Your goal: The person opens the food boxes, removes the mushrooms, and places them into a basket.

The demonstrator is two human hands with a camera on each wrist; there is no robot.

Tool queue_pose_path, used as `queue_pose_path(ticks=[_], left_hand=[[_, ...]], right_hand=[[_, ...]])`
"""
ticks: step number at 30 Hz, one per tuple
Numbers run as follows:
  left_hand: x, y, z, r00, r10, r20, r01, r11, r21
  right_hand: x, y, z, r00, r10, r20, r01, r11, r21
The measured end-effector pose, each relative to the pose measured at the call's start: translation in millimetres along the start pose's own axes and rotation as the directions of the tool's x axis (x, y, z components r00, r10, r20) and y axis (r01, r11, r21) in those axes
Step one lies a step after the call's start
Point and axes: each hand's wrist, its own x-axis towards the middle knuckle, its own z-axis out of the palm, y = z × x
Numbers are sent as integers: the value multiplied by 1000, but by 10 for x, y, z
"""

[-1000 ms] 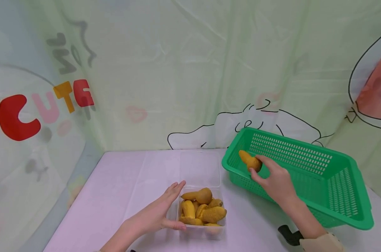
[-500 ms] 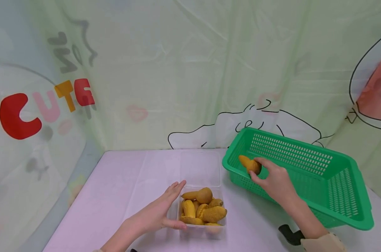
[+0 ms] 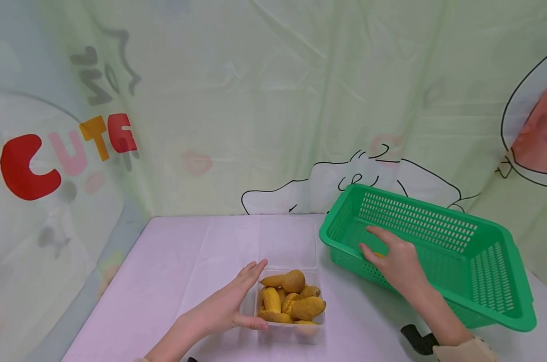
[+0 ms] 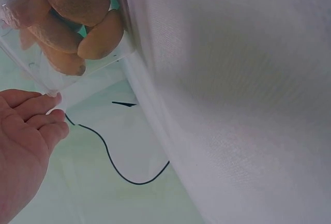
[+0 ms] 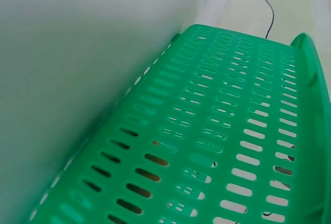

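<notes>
A clear plastic box point(image 3: 288, 334) on the table holds several yellow-brown, mushroom-shaped pieces point(image 3: 296, 279), each with a rounded end and a tapering stem. My left hand point(image 3: 223, 306) stands beside the box, fingers straight and thumb spread, the fingertips right at its wall. In the left wrist view the fingertips point(image 4: 56, 100) reach the box's corner, with brown pieces point(image 4: 77, 22) above. My right hand point(image 3: 400, 259) is over the near left part of a green basket point(image 3: 504, 301), thumb and forefinger apart with nothing between them. Below it a sliver of one yellow piece point(image 3: 379, 255) shows; the rest is hidden.
Behind the box lies a flat clear lid point(image 3: 287, 241). A small black object point(image 3: 418, 342) is near the right forearm. A printed curtain point(image 3: 255, 100) hangs behind the table. The basket's slotted wall point(image 5: 207, 105) fills much of the right wrist view.
My right hand, which held a yellow mushroom-shaped piece over the basket, has let it go; the piece has dropped inside. The left hand and the box have stayed still.
</notes>
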Motion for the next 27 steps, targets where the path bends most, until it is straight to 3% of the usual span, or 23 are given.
queue_pose_path(ticks=[7,20,27], left_hand=[[-6,2,-2,1000,-6,1,6,1000,5],[-11,10,-3,1000,-12,3,12,1000,0],[-7,15,-7,1000,-13,2,13,1000,5]], right_hand=[[18,-79,-12,1000,-17,-20,18,1000,22],[79,-283,-42,978,-177,-109,183,982,50],[97,-504,-36,967,-208,-146,221,972,84]])
